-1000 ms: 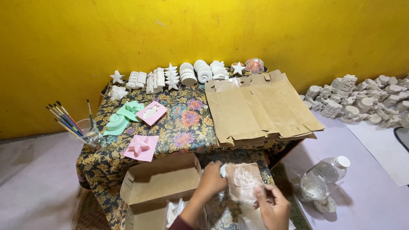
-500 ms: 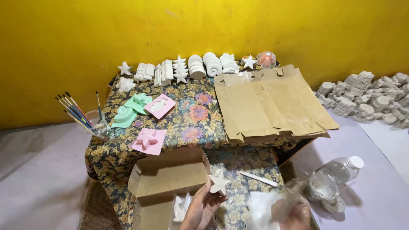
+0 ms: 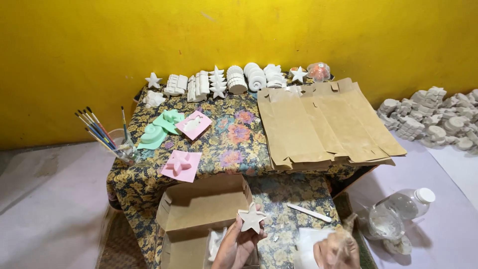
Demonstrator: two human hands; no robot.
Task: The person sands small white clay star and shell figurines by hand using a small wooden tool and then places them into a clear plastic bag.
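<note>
Brushes: a glass of paint brushes (image 3: 107, 137) stands at the left edge of the counter (image 3: 224, 144), left of the open box.
Moulds: green moulds (image 3: 159, 128) and two pink moulds (image 3: 181, 165) lie just behind the open box.
Open box: a brown cardboard box (image 3: 199, 206) sits open at the counter's near edge.
Left hand: the left hand (image 3: 239, 244) is raised over the box's right side, grip pinching a white star (image 3: 252, 218) between thumb and fingertips.
White figures: rows of white figures (image 3: 224, 82) line the counter's far edge, behind the box.
Stick: a white stick (image 3: 308, 212) lies right of the star.
Right hand: the right hand (image 3: 338, 249) is blurred, fingers bunched on crumpled clear plastic (image 3: 311, 244); how tightly, I cannot tell.
Paper bags: flat brown bags (image 3: 323, 124) overlap right of the box.
Bottle: a plastic bottle (image 3: 411, 201) lies on the floor, far right.
</note>
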